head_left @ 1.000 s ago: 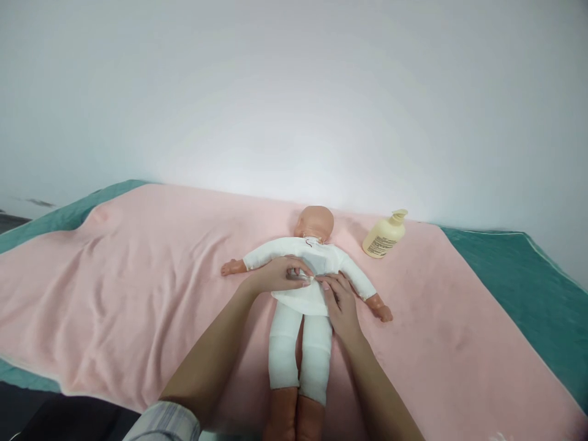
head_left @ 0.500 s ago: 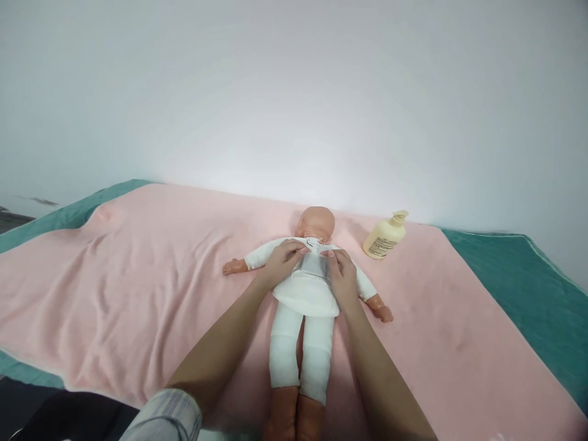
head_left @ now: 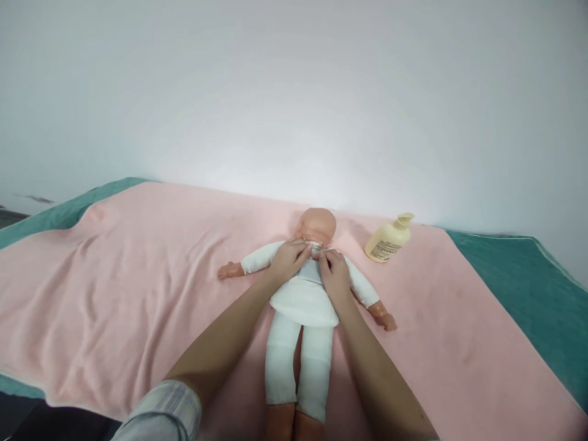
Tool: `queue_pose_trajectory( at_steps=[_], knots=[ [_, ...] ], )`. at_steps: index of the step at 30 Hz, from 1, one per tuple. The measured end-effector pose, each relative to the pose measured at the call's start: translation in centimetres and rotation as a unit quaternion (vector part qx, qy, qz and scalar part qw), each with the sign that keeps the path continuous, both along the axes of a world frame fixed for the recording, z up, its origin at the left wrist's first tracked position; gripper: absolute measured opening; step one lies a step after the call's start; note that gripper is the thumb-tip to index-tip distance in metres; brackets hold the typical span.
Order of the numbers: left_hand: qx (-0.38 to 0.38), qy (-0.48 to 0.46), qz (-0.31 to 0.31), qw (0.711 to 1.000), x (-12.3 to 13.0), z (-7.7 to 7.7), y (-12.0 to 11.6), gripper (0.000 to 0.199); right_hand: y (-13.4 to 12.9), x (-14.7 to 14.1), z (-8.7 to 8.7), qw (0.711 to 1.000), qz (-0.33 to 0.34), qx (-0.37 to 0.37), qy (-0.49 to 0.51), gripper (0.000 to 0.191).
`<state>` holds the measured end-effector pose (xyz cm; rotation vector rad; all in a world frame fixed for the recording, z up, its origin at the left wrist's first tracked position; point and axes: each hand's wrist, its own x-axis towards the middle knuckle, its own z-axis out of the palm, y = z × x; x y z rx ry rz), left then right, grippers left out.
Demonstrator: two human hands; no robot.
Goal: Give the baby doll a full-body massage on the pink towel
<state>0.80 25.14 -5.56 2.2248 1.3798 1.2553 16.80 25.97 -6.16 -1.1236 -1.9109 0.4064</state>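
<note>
A baby doll (head_left: 301, 312) with a bald head and a white cloth body lies with its arms spread and its legs toward me. My left hand (head_left: 290, 258) is closed at the upper left of its torso, fingertips pinching the white cloth just below the neck. Opposite it, my right hand (head_left: 335, 269) pinches the cloth on the other side, thumb and fingers together. The fingertips of both hands nearly meet below the head. Between them shows a smooth greyish patch (head_left: 309, 272) on the torso. Exactly what lies between the fingertips is partly hidden.
A pale yellow pump bottle (head_left: 389, 239) stands right of the doll's head. Under everything spreads a wrinkled pink blanket (head_left: 138, 294), over a green cloth (head_left: 519, 275) that shows at the sides. A white wall (head_left: 294, 98) rises behind.
Both hands have come closer together near the doll's neck, the right one moving left. The view has shifted slightly. The bottle stands as before.
</note>
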Motion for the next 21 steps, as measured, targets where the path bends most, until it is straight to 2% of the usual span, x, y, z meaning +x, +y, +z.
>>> queue_pose_trajectory(
  at_steps=[6, 12, 21],
  knots=[
    [0.054, 0.006, 0.016, 0.998, -0.16, -0.16, -0.73, 0.031, -0.59, 0.31, -0.12, 0.999, 0.002, 0.024, 0.027, 0.029],
    [0.04, 0.061, 0.02, 0.997, -0.16, -0.18, -0.53, 0.032, -0.37, 0.27, -0.18, 1.0, 0.017, 0.009, -0.005, 0.03],
    [0.041, 0.056, 0.037, 0.997, -0.11, -0.71, -0.51, 0.028, -0.62, 0.29, -0.32, 0.999, 0.003, 0.033, 0.009, 0.03]
  ],
)
